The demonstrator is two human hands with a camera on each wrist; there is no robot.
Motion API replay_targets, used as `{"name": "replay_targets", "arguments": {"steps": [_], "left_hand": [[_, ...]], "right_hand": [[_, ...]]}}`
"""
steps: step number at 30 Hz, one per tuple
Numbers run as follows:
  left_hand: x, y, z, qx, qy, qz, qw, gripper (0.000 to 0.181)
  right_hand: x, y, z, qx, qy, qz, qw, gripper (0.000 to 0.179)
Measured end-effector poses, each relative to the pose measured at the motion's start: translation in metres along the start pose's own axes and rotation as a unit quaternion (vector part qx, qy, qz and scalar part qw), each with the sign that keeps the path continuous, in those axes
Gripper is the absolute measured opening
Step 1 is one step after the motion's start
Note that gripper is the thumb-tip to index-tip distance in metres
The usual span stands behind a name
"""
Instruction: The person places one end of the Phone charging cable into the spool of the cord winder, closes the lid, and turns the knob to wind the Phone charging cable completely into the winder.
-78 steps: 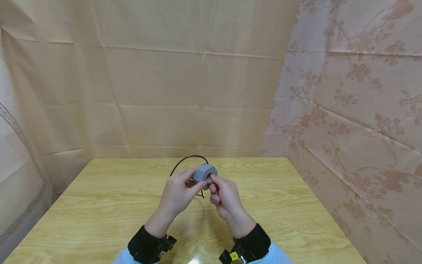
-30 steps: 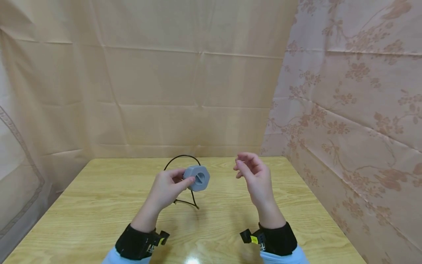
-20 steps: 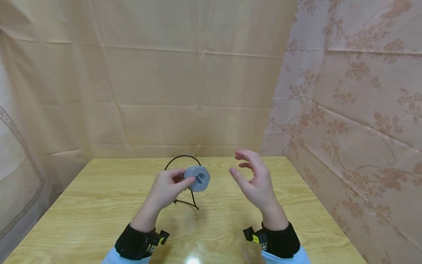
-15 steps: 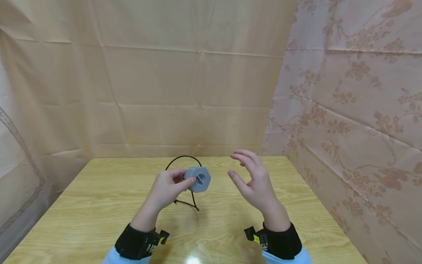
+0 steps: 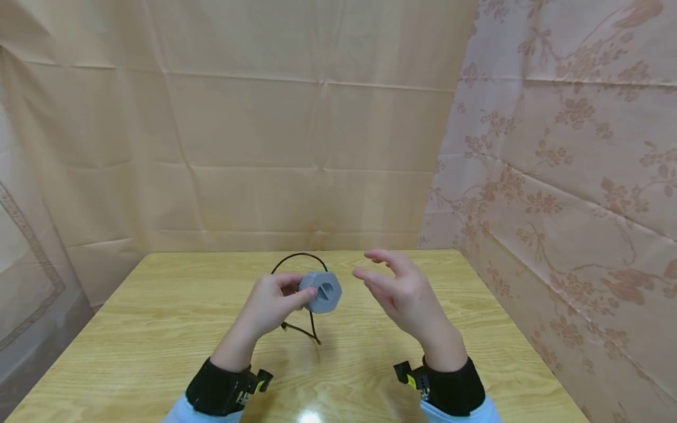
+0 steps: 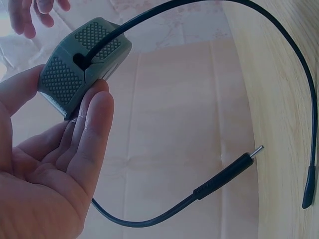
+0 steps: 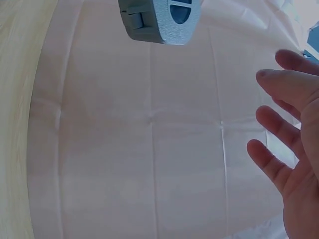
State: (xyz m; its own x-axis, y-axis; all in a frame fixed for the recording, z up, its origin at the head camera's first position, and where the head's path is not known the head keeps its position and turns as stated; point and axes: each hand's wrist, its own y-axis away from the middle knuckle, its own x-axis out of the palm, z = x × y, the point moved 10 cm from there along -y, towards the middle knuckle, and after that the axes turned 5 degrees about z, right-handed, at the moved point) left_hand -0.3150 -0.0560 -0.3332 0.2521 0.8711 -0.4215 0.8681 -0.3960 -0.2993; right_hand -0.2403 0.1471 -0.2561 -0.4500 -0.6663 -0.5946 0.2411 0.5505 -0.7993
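My left hand [image 5: 270, 308] pinches a grey hexagonal cable winder [image 5: 331, 295] by its left side, with the thumb on the front face. That face has a round recess crossed by a bar. From a hole in its textured edge, visible in the left wrist view, runs a black cable [image 6: 144, 17]. One end of cable has a plug [image 6: 224, 175] with a thin metal pin; the other ends in a black sleeve [image 6: 309, 187]. To the right of the winder, my right hand [image 5: 409, 294] is held apart from it, fingers spread and loosely bent, holding nothing.
Below the hands is a light wood-grain table [image 5: 174, 352]. A beige cloth [image 5: 275, 135] hangs behind its far edge, and a floral cloth [image 5: 571, 176] hangs along the right. Both wrists wear black bands with small cameras.
The right fingers have left the winder's recess, moved right and spread, then drifted slightly back left. The left hand turned the winder's recessed face toward the head camera and recently shifted it slightly right.
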Motion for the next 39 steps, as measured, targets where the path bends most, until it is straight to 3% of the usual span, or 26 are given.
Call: {"name": "replay_targets", "arguments": {"steps": [7, 12, 21, 26, 34, 39], "left_hand": [[0.004, 0.0, 0.003, -0.006, 0.006, 0.015, 0.9998, 0.032], [0.007, -0.001, 0.006, -0.008, 0.012, 0.028, 0.9995, 0.031], [0.02, 0.002, 0.006, -0.033, 0.013, 0.085, 0.9958, 0.033], [0.025, 0.003, 0.006, -0.042, 0.013, 0.103, 0.9937, 0.032], [0.03, 0.003, 0.007, -0.043, 0.009, 0.118, 0.9921, 0.027], [0.029, 0.004, 0.005, -0.037, 0.016, 0.113, 0.9928, 0.03]], "right_hand": [[0.02, 0.0, 0.006, -0.011, 0.0, 0.037, 0.9993, 0.019], [0.042, 0.0, 0.014, -0.025, -0.012, 0.073, 0.9969, 0.033], [0.07, 0.002, 0.026, -0.058, -0.045, 0.107, 0.9916, 0.025], [0.077, 0.006, 0.026, -0.039, -0.048, 0.131, 0.9895, 0.021], [0.08, 0.01, 0.015, 0.031, -0.016, 0.174, 0.9841, 0.019], [0.078, 0.01, 0.011, 0.053, -0.004, 0.163, 0.9852, 0.018]]}}
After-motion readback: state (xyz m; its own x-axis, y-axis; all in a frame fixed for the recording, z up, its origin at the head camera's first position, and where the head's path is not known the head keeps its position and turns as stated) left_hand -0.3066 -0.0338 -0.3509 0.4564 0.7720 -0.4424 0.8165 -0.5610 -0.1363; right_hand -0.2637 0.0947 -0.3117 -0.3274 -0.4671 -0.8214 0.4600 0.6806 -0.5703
